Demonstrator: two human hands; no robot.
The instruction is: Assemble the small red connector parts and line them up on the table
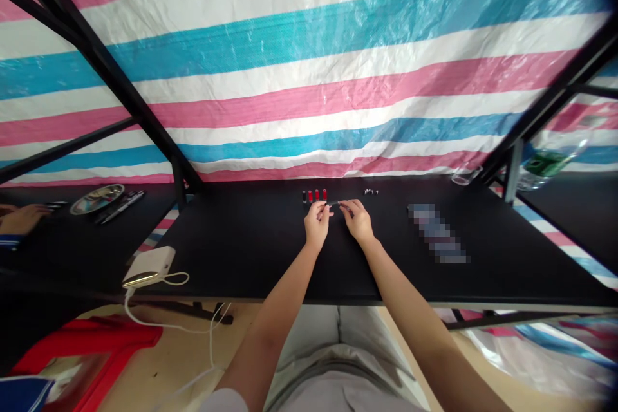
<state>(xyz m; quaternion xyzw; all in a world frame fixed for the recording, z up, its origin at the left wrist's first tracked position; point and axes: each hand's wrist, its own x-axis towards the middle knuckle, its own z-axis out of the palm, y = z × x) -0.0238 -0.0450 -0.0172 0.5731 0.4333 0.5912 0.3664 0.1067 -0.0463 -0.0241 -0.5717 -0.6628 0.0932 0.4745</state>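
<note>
Black slender piece [334, 203], long axis running left-to-right — left grip [317, 222], right grip [358, 220], pinched on opposite ends

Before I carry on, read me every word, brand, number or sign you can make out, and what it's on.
No text is readable anywhere.
Green label on the clear bottle: too blurred to read.
Pixelated item: masked, nothing legible.
Red and black cylinders: too small to tell whether they're marked.
Slim dark piece at the hands: likewise too small.
</note>
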